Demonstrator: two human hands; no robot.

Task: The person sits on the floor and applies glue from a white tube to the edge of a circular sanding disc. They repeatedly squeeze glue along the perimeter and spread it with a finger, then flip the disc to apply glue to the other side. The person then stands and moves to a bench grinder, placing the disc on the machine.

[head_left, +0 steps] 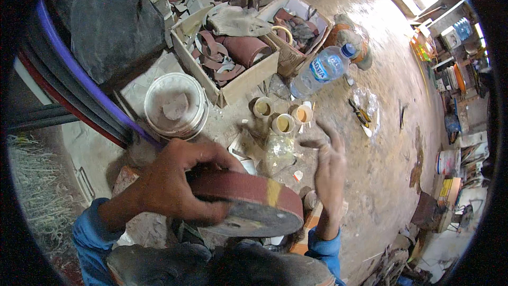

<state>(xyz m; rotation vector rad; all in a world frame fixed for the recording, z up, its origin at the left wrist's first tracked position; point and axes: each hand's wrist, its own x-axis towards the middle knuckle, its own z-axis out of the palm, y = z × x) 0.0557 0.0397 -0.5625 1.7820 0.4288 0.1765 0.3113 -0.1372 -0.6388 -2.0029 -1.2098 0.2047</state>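
My left hand (177, 182) grips a thick round sanding wheel (248, 188) by its left side, thumb below and fingers over the top. A reddish-brown abrasive strip wraps the rim, crossed by a yellow mark; the flat face is dark grey and worn. The wheel is tilted above my lap. To its right, apart from it, my right hand (330, 172) is raised with fingers spread, somewhat blurred and holding nothing. Beyond the hands, several small cups (283, 124) with yellowish contents stand on the floor near a clear plastic bottle (320, 71) with a blue cap.
A dusty white bucket (174, 107) sits at left. Behind it, a wooden box (222, 92) holds abrasive strips and a glove (235, 20); a carton (296, 5) adjoins it. Pliers (361, 114) lie right of the cups. Purple and black belts (87, 87) arc across the left side.
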